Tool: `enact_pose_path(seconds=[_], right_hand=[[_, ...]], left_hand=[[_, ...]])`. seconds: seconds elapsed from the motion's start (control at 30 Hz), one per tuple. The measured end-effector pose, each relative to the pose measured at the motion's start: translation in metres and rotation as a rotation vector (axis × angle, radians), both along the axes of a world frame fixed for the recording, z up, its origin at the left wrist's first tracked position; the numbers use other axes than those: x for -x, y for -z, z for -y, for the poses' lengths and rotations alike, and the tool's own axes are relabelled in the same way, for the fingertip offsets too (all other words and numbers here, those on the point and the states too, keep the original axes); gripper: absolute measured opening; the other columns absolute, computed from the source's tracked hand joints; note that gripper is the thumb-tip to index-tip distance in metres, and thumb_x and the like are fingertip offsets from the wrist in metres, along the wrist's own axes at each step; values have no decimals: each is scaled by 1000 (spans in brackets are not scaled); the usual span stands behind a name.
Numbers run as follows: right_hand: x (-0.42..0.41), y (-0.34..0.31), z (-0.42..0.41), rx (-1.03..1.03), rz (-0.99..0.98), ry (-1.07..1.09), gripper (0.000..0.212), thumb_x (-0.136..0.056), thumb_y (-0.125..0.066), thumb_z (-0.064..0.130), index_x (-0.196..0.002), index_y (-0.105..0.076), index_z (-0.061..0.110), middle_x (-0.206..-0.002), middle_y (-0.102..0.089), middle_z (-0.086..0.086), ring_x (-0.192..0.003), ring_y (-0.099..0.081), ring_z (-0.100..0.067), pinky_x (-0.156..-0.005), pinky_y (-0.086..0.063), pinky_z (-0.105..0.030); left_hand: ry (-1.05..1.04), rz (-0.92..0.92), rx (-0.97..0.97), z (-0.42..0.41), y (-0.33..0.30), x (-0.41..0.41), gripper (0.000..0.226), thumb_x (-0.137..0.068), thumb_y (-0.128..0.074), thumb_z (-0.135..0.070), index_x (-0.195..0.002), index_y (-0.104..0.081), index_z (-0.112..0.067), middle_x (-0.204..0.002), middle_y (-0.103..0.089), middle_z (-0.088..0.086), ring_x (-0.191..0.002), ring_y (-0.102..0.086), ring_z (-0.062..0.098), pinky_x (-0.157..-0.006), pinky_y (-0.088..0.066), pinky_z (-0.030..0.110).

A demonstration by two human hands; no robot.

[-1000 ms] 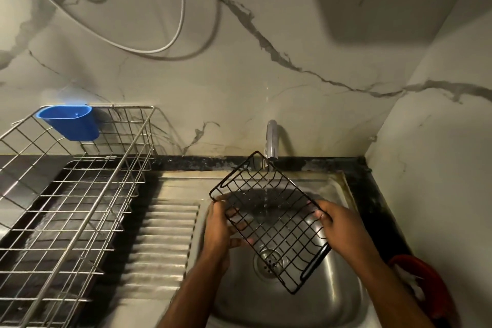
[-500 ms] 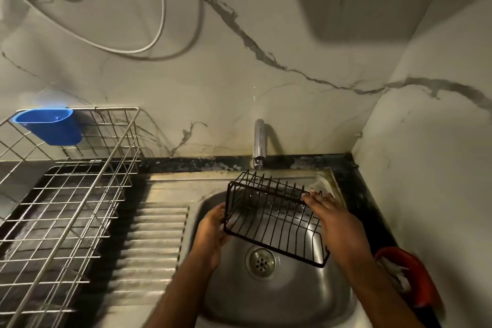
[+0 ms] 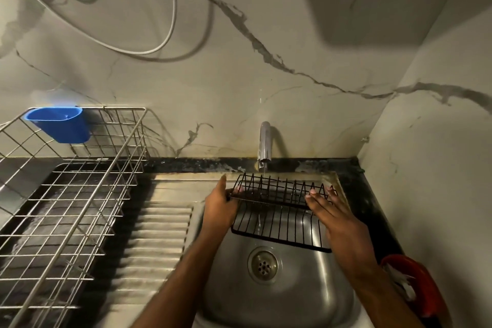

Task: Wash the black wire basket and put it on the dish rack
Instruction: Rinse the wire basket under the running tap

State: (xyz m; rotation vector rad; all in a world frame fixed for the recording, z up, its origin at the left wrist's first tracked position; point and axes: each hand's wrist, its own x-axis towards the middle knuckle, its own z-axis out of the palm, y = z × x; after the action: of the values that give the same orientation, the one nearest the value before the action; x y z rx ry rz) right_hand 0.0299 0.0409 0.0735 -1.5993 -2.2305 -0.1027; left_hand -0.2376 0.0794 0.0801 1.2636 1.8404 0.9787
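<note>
My left hand (image 3: pixel 221 206) grips the black wire basket (image 3: pixel 279 212) lengthwise under the faucet (image 3: pixel 264 145); right hand (image 3: pixel 338 217) flat against it; dish rack (image 3: pixel 74 194) lies left.

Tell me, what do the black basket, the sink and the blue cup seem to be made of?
Black wire basket: thin metal rods, probably with a matte black coating. Sink: likely stainless steel, with a brushed grey shine. Blue cup: apparently plastic, smooth and evenly coloured.
</note>
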Motion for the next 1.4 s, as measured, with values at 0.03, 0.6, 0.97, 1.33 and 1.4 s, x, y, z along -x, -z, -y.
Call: enact_pose_path(seconds=[0.03, 0.6, 0.97, 1.33, 1.4], right_hand=[[-1, 0, 1, 6, -23, 0, 96, -55, -67, -33, -138, -57, 15, -147, -45, 3, -141, -39, -24, -121, -19, -30], [8, -19, -21, 565, -1085, 452, 18, -97, -57, 44, -94, -64, 27, -98, -64, 5, -100, -58, -19, -80, -43, -33], [0, -28, -27, 892, -1387, 508, 31, -90, -69, 40, -103, -68, 12, -80, -63, -8, -77, -61, -21, -71, -53, -38], [12, -33, -22, 515, -1630, 551, 13, -91, -70, 14, -97, -64, 6, -84, -56, -3, -71, -54, -12, -53, -57, -29], [14, -33, -19, 465, -1662, 585, 15, -91, -70, 14, -100, -63, 4, -85, -59, -3, -70, -56, -10, -58, -57, -31]], left_hand=[[2, -38, 18, -4, 3, -2, 41, -103, -57, -13, -144, -56, -16, -118, -72, 6, -94, -70, 18, -86, -60, 37], [-34, 12, -311, 32, 14, -5, 21, -108, -50, -29, -115, -70, -29, -100, -74, -15, -95, -68, -8, -80, -52, 9], [-100, 247, -31, -20, 13, -3, 18, -102, -62, -15, -113, -76, -18, -102, -78, 0, -100, -71, 10, -79, -54, 17], [-319, 811, 406, -38, 35, -30, 22, -101, -56, -7, -118, -65, 3, -110, -71, 20, -80, -65, 27, -56, -57, 30], [-311, 852, 355, -36, 36, -34, 25, -103, -52, -7, -122, -66, 1, -115, -73, 20, -95, -71, 29, -78, -61, 35]])
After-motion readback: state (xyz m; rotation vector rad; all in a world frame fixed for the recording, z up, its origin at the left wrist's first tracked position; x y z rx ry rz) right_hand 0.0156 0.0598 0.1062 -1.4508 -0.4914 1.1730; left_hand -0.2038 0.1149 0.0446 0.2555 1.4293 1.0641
